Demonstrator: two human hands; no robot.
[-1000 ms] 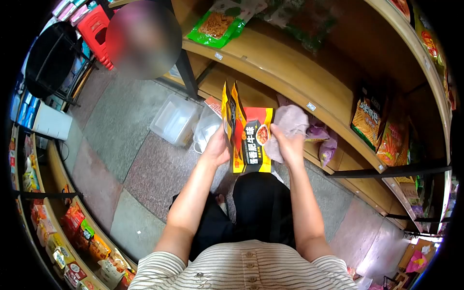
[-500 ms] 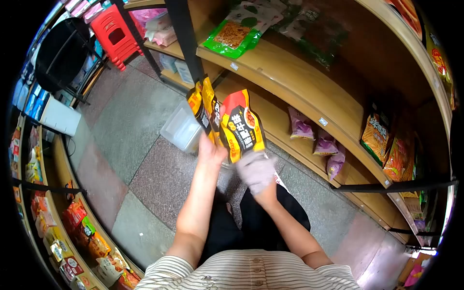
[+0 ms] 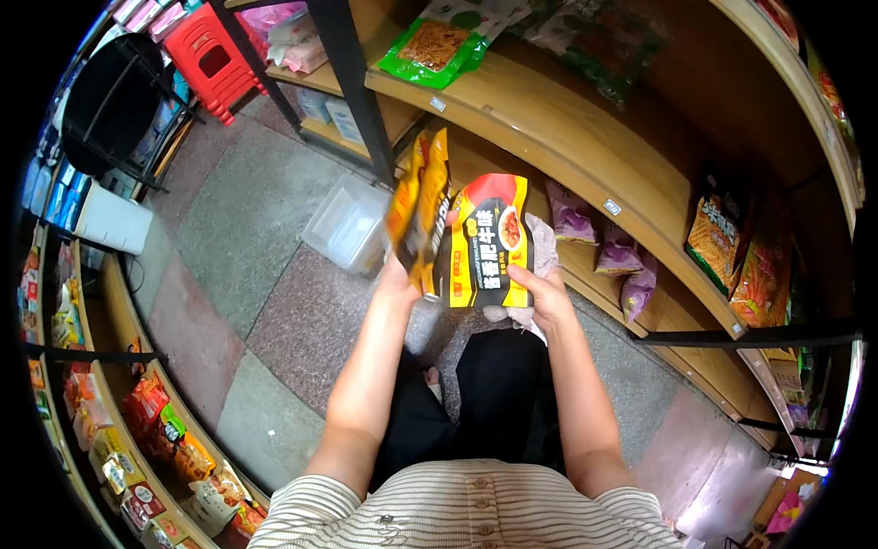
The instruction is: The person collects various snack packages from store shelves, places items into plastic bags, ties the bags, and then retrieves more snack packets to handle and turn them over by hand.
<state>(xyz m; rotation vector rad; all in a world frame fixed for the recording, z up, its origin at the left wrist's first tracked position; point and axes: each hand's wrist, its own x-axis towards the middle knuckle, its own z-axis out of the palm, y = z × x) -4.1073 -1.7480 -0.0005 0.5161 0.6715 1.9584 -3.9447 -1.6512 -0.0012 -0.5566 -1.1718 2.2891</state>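
My left hand [image 3: 401,276] is closed round the lower end of yellow-and-black food pouches [image 3: 422,215], held upright and seen edge-on. Beside them, a food pouch with a red top and a picture of a dish [image 3: 492,242] faces me. My right hand [image 3: 546,297] grips this pouch at its lower right corner, thumb on the front. A pale grey cloth [image 3: 541,245] is bunched behind the pouch, under my right fingers. The left fingers are mostly hidden by the pouches.
A clear plastic bin [image 3: 347,224] stands on the tiled floor. Wooden shelves [image 3: 540,119] at the right carry a green snack bag [image 3: 437,50] and purple bags [image 3: 572,215]. A red stool [image 3: 215,64] and a black chair [image 3: 114,105] are at the far left.
The cloth has gone from the pouch's front to behind it, and my right thumb now presses the front. The pouches have shifted slightly right, and the front one is more upright.
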